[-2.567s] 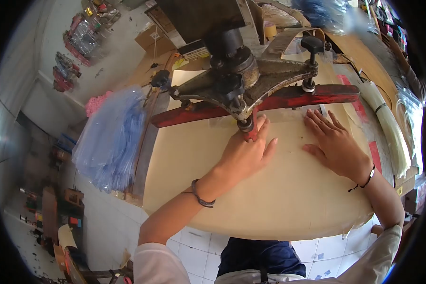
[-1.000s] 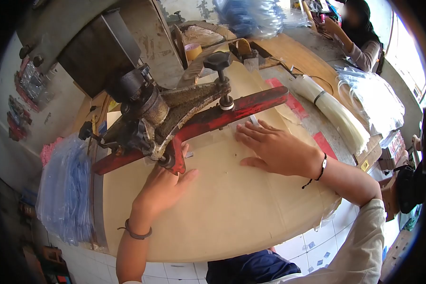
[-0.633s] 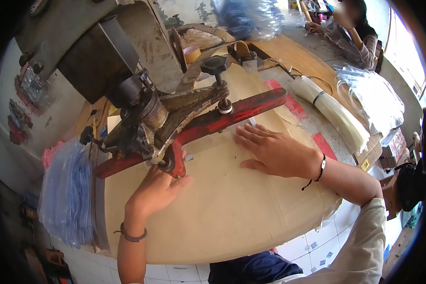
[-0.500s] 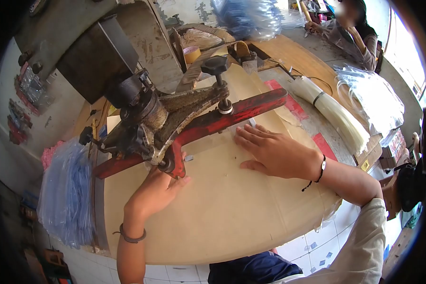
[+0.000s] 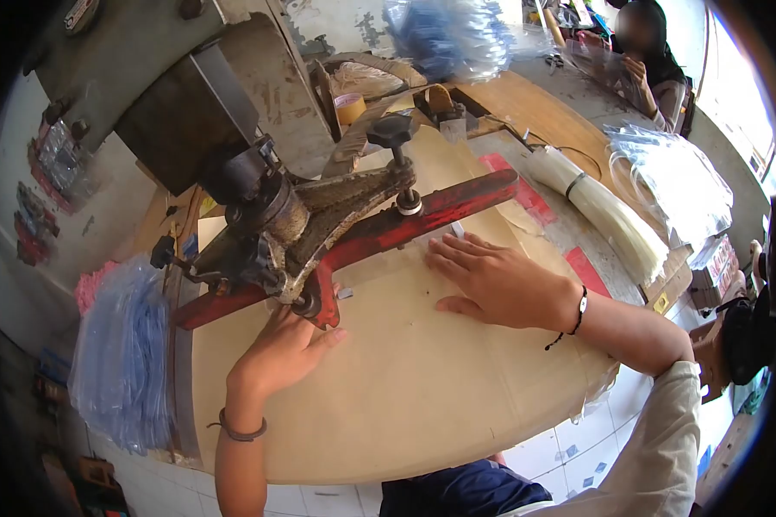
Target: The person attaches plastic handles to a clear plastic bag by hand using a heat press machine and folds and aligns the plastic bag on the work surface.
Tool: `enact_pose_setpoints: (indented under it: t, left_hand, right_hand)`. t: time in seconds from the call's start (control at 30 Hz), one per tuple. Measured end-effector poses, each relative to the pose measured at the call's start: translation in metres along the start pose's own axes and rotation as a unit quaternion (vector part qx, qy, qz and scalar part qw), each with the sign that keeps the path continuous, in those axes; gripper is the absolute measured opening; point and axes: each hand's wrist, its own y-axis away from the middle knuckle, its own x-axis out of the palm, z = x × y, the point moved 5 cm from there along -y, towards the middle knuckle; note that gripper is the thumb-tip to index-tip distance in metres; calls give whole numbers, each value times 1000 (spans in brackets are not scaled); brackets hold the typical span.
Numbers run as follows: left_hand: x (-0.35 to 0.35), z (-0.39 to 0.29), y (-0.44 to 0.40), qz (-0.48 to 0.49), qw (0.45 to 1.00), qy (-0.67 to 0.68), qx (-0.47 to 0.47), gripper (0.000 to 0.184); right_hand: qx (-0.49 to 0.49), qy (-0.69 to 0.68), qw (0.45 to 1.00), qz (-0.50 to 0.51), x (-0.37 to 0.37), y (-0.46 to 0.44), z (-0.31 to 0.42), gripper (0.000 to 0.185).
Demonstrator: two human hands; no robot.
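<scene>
A machine head with a long red metal bar (image 5: 379, 231) stands over a tan sheet (image 5: 405, 388) on the worktable. My right hand (image 5: 504, 284) lies flat on the sheet, fingers stretched toward the bar. By its fingertips is a strip of clear plastic (image 5: 418, 245) with a small pale tab (image 5: 457, 229), partly under the bar. At the bar's short red arm, my left hand (image 5: 280, 349) rests on the sheet with the thumb apart; its other fingers are partly hidden beneath the machine. Close to them sits a small grey piece (image 5: 345, 293).
Bluish clear plastic pieces (image 5: 121, 362) hang at the table's left edge. To the right lie a tied bundle of pale strips (image 5: 599, 202) and a pile of clear plastic (image 5: 668, 177). A tape roll (image 5: 349, 108) is behind the machine. Another person (image 5: 647, 77) sits at the back right.
My hands keep nearly the same places; the view has shifted slightly. The person at the back now holds up a clear plastic piece.
</scene>
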Motion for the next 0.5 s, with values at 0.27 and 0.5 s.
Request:
enact_pose_setpoints:
  t: [0.27,0.5]
  left_hand:
    - [-13,18,15,54,987,-98,-119,81]
    - [-18,25,18,80,986,-67,-134,83]
  right_hand:
    - [6,1,1000,5,1,1,0,65]
    - [27,19,999,35,4,0,-1,66]
